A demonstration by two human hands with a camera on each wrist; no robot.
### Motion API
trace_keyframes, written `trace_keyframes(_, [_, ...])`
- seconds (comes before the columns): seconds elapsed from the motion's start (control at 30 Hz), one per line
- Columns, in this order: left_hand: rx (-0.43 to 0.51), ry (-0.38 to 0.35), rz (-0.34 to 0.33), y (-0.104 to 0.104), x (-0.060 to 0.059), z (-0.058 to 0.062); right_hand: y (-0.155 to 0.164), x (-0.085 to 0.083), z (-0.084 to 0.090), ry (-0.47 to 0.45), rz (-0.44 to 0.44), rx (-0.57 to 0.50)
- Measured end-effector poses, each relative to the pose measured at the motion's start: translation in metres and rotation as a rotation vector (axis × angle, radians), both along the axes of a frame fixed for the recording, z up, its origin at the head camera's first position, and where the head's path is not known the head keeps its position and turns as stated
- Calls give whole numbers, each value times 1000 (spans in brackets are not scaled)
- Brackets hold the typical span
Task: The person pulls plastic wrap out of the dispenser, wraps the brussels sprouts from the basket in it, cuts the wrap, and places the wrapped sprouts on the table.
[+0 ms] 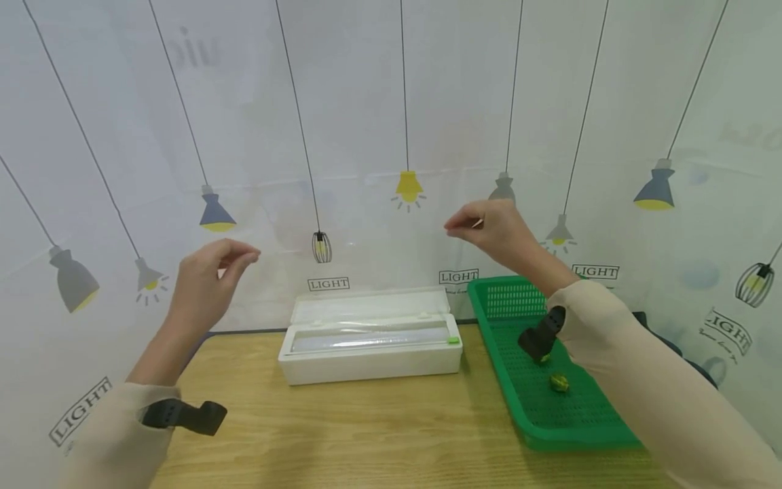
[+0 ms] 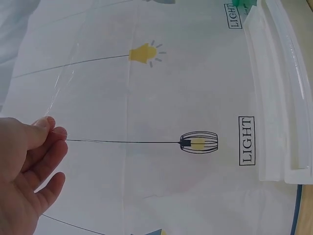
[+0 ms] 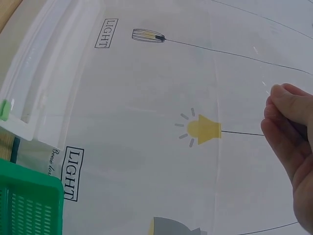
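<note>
Both hands are raised in front of the wall, level with each other and well apart. The left hand pinches a corner of clear cling film between thumb and fingers; thin shiny streaks run from its fingertips in the left wrist view. The right hand pinches too, with faint glints of the film beside its fingertips in the right wrist view. The film is so transparent that its outline cannot be made out. Below and between the hands stands a white cling film dispenser, lid raised, a roll inside and a green slider at its right end.
A green plastic basket stands on the wooden table at the right, under the right forearm. Inside lies a small green-yellow vegetable-like piece, with another partly hidden behind the wrist camera. A lamp-printed sheet hangs behind the table.
</note>
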State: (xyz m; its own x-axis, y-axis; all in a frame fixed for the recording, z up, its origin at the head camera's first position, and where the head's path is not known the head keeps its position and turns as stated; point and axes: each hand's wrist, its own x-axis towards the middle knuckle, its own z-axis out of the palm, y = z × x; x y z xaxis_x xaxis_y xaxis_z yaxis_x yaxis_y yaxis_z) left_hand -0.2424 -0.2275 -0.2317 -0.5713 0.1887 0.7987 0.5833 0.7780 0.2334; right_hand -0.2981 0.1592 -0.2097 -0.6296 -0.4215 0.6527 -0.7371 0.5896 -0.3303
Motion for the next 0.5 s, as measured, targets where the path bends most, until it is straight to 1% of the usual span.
trace_keyframes(0.17, [-24, -64, -12, -4, 18, -2, 2, 7, -3, 42, 44, 7])
trace_keyframes(0.27, [-46, -75, -13, -7, 27, -4, 2, 12, -4, 76, 64, 18])
trace_keyframes(0.37, [-72, -62, -12, -10, 33, -8, 3, 18, -4, 118, 81, 36])
trace_keyframes(0.5, [-66, -81, -27, -13, 41, -11, 4, 26, -6, 175, 110, 47])
